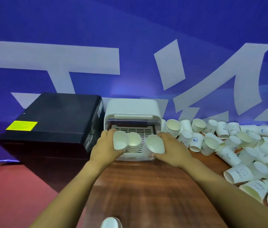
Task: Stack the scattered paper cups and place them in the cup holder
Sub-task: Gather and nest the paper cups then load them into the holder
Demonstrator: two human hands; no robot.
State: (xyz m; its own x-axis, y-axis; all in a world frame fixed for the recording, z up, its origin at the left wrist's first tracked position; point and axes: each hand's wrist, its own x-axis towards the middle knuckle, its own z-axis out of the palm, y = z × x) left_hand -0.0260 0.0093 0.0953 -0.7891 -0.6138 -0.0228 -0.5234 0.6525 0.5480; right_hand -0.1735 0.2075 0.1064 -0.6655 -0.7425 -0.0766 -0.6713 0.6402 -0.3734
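A white cup holder box [132, 106] stands open at the back of the wooden table [146, 186], its slotted tray [135, 131] pulled forward. A stack of white paper cups [133, 143] sits upright on the tray. My left hand [106, 146] grips a white cup [120, 140] at the tray's left side. My right hand [171, 148] grips another white cup [155, 144] at the tray's right side. Both cup mouths face me. Several loose paper cups [228, 145] lie scattered to the right.
A black machine [52, 122] with a yellow label stands left of the holder. A short cup stack [173, 129] stands right of the holder. One cup rim [111, 222] shows at the bottom edge. A blue banner [130, 46] hangs behind.
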